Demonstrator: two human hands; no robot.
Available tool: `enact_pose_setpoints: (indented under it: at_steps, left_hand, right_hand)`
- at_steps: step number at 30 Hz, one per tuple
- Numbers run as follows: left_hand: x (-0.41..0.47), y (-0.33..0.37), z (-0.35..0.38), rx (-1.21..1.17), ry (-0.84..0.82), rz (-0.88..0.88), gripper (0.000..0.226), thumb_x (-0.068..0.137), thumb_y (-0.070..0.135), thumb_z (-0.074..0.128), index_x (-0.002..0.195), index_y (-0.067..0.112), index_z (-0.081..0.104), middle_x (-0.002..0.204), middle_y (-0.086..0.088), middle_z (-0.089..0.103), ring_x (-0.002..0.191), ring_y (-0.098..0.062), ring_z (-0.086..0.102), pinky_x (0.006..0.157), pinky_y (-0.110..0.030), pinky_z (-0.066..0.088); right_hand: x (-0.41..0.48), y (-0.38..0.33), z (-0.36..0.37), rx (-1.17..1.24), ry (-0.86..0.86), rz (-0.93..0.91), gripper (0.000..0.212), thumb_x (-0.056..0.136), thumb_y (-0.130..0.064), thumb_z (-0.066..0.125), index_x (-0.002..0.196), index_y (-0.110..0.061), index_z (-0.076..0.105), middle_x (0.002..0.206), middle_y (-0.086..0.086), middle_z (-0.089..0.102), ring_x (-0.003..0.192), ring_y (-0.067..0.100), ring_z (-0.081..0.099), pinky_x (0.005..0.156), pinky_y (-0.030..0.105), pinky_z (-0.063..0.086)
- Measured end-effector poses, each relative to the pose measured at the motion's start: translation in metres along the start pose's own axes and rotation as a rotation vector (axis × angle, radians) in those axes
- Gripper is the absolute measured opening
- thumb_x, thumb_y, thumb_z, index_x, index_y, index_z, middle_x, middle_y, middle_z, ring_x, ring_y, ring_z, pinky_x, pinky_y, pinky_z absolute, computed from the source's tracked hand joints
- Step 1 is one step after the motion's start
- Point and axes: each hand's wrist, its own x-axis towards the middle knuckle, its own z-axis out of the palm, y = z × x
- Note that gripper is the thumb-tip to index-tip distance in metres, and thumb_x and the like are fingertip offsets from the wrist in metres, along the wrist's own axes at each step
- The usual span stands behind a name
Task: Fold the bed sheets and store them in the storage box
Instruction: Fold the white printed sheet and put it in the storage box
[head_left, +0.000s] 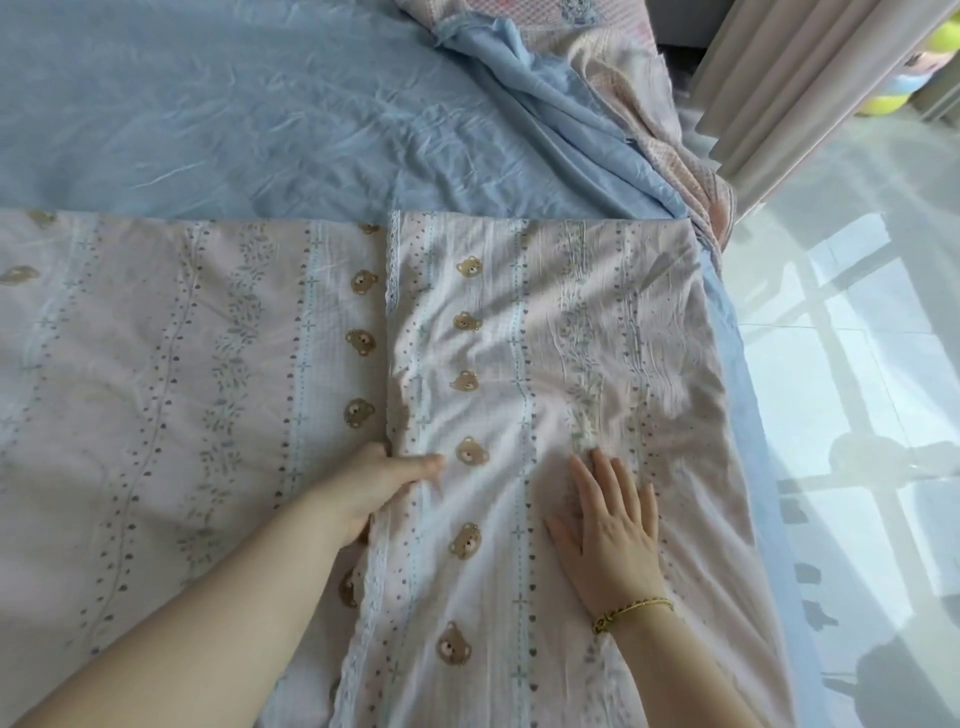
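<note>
Sheet (208, 364), pink bear print, lies spread on blue bed cover (208, 114), right part folded over onto itself. Left hand (379, 488) grips the fold's lace edge (392, 270), thumb on top, fingers tucked under. Right hand (608, 525) lies flat on the folded layer, fingers straight and spread.

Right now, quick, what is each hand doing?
Left hand: closed, pinching the lace edge of the pale pink bear-print bed sheet.
Right hand: open, fingers spread flat on that sheet, holding nothing.
</note>
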Motion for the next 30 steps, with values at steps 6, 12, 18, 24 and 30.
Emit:
enact_pose_setpoints:
  at_steps: [6,12,18,24,30]
  left_hand:
    - [-0.040,-0.039,0.001,-0.050,0.277,0.103,0.032,0.082,0.018,0.066,0.111,0.008,0.057,0.089,-0.004,0.065,0.081,-0.020,0.061,0.072,-0.030,0.049]
    - [-0.079,-0.084,0.012,0.096,0.112,-0.026,0.063,0.076,0.027,0.072,0.128,0.001,0.048,0.128,-0.009,0.054,0.122,-0.023,0.049,0.102,-0.032,0.033]
    - [-0.105,-0.127,0.026,0.237,0.464,-0.050,0.069,0.079,0.039,0.068,0.124,-0.010,0.049,0.122,-0.028,0.056,0.111,-0.038,0.055,0.091,-0.039,0.043]
    - [-0.110,-0.129,0.043,0.486,0.657,0.040,0.061,0.088,0.032,0.058,0.138,0.007,0.033,0.131,-0.017,0.051,0.114,-0.033,0.052,0.078,-0.031,0.037]
    - [-0.107,-0.131,0.051,0.681,0.746,0.127,0.068,0.087,0.022,0.058,0.145,0.017,0.023,0.149,-0.013,0.030,0.130,-0.033,0.036,0.099,-0.038,0.033]
  right_hand:
    - [-0.056,0.053,-0.008,0.180,0.149,0.408,0.063,0.090,-0.047,0.038,0.145,-0.020,0.023,0.155,0.001,0.015,0.144,0.020,0.006,0.113,0.031,-0.006]
    - [-0.101,0.084,-0.015,0.573,0.167,0.631,0.061,0.085,-0.016,0.061,0.139,-0.004,0.033,0.136,0.018,0.041,0.127,0.030,0.036,0.104,0.037,0.025]
    - [-0.120,0.103,-0.028,0.628,0.102,0.567,0.034,0.090,-0.015,0.054,0.061,-0.009,0.037,0.061,0.006,0.043,0.060,0.024,0.041,0.052,0.032,0.025]
    - [-0.122,0.108,-0.030,0.691,-0.011,0.600,0.014,0.090,-0.016,0.054,0.089,-0.004,0.047,0.080,0.009,0.050,0.076,0.024,0.043,0.061,0.031,0.024]
    - [-0.127,0.114,-0.027,0.620,-0.020,0.554,0.016,0.091,-0.016,0.053,0.079,-0.006,0.047,0.064,0.003,0.047,0.063,0.023,0.044,0.056,0.030,0.032]
